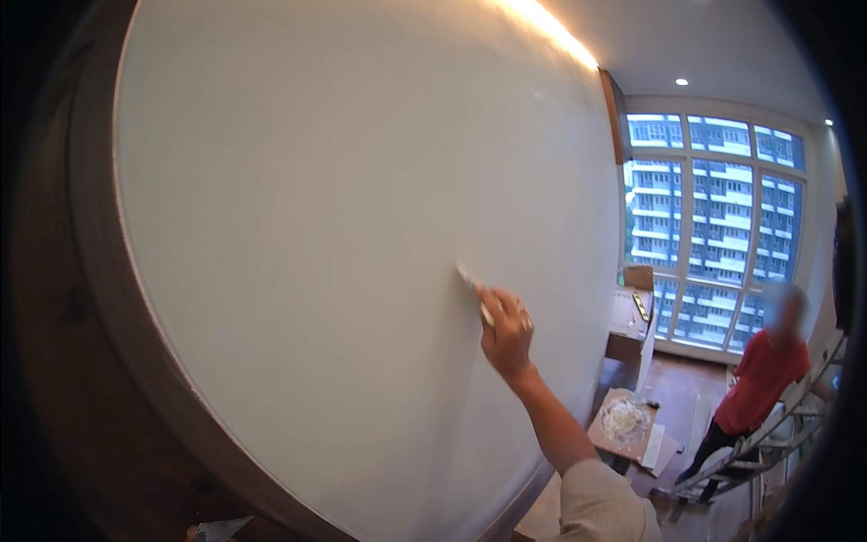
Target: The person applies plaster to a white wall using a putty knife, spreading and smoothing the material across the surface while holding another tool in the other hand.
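My right hand point(508, 339) is raised against a broad pale wall panel point(334, 226), its fingers closed around a slim putty knife point(468, 278). The knife is seen nearly edge-on, its tip at the panel's surface and part of a light handle showing beside the fingers. At the lower left edge of the picture, a flat, wide metal scraper blade point(224, 527) pokes into view; whatever holds it is cut off. My left hand cannot be made out.
A dark wooden frame point(149, 361) borders the panel. At right, a board point(623, 425) bears a heap of white paste. Beyond it are a cardboard box point(625, 312), a tall window point(713, 217), a metal ladder point(768, 443) and a person in a red shirt point(763, 379).
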A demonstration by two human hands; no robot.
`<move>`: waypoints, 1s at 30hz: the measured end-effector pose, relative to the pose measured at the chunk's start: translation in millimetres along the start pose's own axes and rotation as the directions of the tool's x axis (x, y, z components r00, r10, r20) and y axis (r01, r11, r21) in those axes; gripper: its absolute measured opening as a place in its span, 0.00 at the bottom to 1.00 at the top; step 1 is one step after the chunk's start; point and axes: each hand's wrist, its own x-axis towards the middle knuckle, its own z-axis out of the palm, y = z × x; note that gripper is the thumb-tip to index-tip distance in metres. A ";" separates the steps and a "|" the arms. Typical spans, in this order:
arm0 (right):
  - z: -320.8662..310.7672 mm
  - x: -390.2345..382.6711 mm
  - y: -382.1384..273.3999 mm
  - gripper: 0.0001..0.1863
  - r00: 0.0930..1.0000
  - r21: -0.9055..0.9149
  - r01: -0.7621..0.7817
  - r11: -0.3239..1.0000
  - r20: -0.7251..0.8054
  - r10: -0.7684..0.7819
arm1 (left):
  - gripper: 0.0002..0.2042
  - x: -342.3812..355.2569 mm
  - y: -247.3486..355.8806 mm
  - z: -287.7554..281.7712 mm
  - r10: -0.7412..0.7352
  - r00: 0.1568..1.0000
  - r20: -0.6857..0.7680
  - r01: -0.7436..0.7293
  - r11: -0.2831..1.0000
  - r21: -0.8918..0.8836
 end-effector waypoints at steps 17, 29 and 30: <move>-162.1 -159.5 -109.7 0.17 0.857 0.861 0.151 0.486 0.131 -0.499 | 0.11 -171.6 208.9 60.1 -0.468 -0.209 0.859 0.973 -0.012 0.230; -222.3 -265.0 -29.5 0.15 0.426 0.108 -0.764 0.636 0.825 0.372 | 0.15 -199.8 213.4 59.4 -0.374 -0.499 0.782 0.820 -0.497 0.285; -224.8 -270.8 -30.5 0.15 0.174 0.028 -0.961 0.277 0.836 0.520 | 0.15 -201.3 212.2 56.4 -0.373 -0.517 0.770 0.807 -0.513 0.293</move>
